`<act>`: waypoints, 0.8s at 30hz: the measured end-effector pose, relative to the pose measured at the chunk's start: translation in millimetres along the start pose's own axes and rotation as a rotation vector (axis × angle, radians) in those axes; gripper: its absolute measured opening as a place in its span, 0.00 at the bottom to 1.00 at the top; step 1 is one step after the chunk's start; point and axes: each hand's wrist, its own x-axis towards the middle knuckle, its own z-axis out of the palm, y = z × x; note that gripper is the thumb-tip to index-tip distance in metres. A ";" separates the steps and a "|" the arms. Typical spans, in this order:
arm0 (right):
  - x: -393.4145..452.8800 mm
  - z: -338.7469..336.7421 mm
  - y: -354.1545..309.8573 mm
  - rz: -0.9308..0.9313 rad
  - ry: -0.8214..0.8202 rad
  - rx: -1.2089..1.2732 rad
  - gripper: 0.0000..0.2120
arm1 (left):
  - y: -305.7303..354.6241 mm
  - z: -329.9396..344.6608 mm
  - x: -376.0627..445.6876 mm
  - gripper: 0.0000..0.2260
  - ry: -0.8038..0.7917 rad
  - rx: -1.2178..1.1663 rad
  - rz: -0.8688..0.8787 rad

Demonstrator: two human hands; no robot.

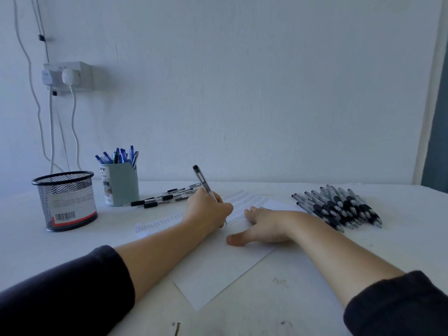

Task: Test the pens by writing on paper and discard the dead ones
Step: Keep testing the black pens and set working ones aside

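Dark sleeves [60, 294] framed the paper [218, 270] on the table [303, 299]; the left hand [208, 212] gripped a pen [206, 186] (tip on the paper), the right hand [264, 225] pressed flat, fingers spread, beside a pen pile [339, 207]

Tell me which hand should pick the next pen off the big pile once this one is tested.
Probably the right hand. It lies flat on the paper, holding nothing, beside the pile of pens. The left hand grips the pen being tested and sits farther from the pile.
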 end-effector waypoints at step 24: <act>-2.1 -0.3 -0.7 0.001 0.002 0.006 0.47 | 1.8 -0.9 -3.0 0.07 -0.013 0.024 0.033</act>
